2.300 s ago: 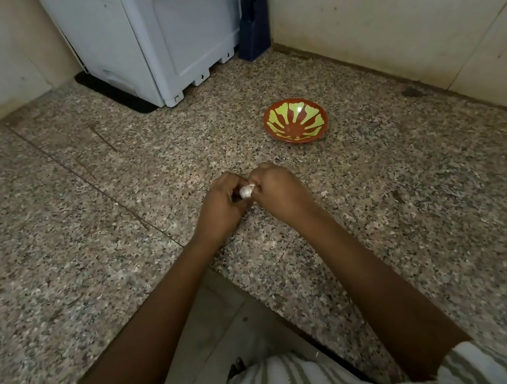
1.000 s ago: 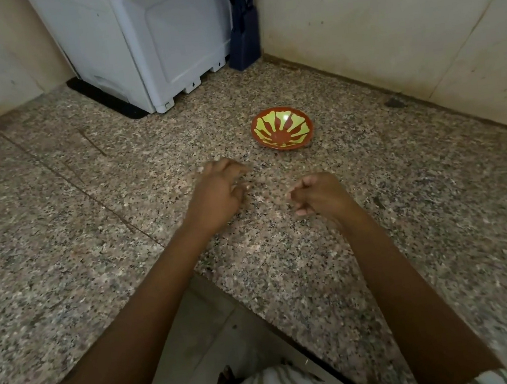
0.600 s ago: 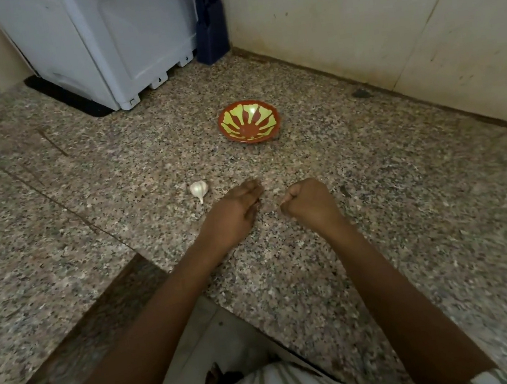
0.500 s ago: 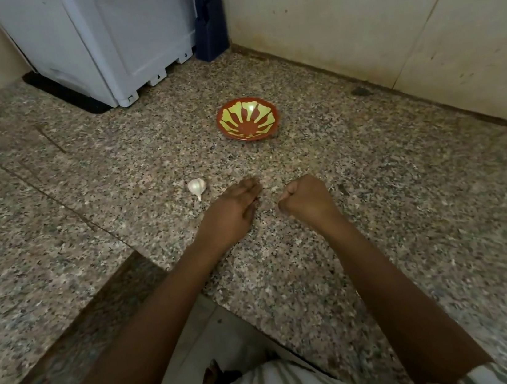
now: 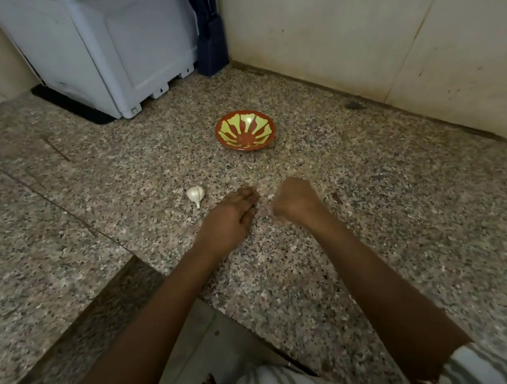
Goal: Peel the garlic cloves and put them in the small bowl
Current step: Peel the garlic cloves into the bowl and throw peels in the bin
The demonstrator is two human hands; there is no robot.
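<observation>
The garlic [image 5: 196, 194] lies just left of your left hand [image 5: 229, 217], which rests flat on the floor [image 5: 381, 239], fingers straight, holding nothing. Your right hand [image 5: 295, 200] is curled; whether it holds anything I cannot tell. Garlic is likely light, its skin papery: pinch the bulb's body. The bowl [image 5: 245, 130] sits beyond both hands, nothing between; a cabinet [image 5: 117, 48] stands farther off.

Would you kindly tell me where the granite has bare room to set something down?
Bare granite lies between the bowl and the right wall, left of the garlic toward the appliance, and between the bowl and the left hand. It is tightest among the left hand, garlic and right hand.
</observation>
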